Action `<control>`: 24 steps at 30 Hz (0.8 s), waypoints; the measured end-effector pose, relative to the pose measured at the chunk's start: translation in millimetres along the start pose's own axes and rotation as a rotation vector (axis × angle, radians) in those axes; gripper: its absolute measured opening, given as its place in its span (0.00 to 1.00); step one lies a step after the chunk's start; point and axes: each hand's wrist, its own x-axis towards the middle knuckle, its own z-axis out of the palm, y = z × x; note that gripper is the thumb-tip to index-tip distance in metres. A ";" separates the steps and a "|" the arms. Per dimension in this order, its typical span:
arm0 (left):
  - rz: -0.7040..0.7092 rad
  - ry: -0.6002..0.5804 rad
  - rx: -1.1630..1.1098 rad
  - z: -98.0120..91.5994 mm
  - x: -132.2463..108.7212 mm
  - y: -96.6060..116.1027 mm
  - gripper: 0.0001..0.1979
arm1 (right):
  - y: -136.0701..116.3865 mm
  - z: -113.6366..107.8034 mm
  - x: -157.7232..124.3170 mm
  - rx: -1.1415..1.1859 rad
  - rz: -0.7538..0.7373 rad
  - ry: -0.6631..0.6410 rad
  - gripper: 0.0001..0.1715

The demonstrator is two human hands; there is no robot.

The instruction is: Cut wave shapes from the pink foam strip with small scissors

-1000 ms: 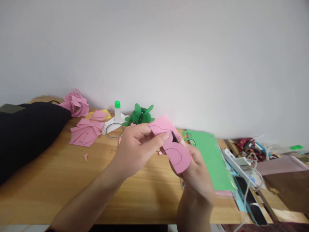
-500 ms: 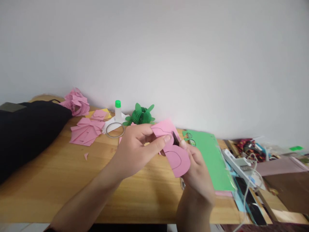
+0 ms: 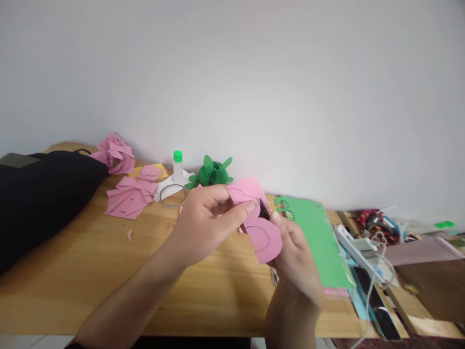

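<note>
My left hand pinches a sheet of pink paper between thumb and fingers, above the table. Dark curved lines are drawn on the paper, and its lower part has a rounded cut edge. My right hand is closed around scissors, whose dark blades sit at the paper's right edge; the handles are mostly hidden in the hand. Behind my left hand stands a green folded-paper piece with leaf shapes.
Pink folded paper, a metal ring and a glue bottle lie or stand at the back left. A black bag covers the left side. Green paper, a power strip and a phone are on the right.
The lower part of the pink paper has shifted slightly left and up. Both hands keep nearly the same place and grip.
</note>
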 end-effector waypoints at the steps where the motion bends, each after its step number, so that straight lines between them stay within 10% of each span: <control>1: 0.002 -0.004 -0.002 0.1 0.5 -0.3 0.07 | -0.1 0.1 0.0 0.001 -0.003 -0.004 0.27; 24: -0.018 -0.001 0.118 -1.8 0.0 -2.8 0.06 | -6.4 -0.1 2.2 -0.128 -0.041 0.041 0.29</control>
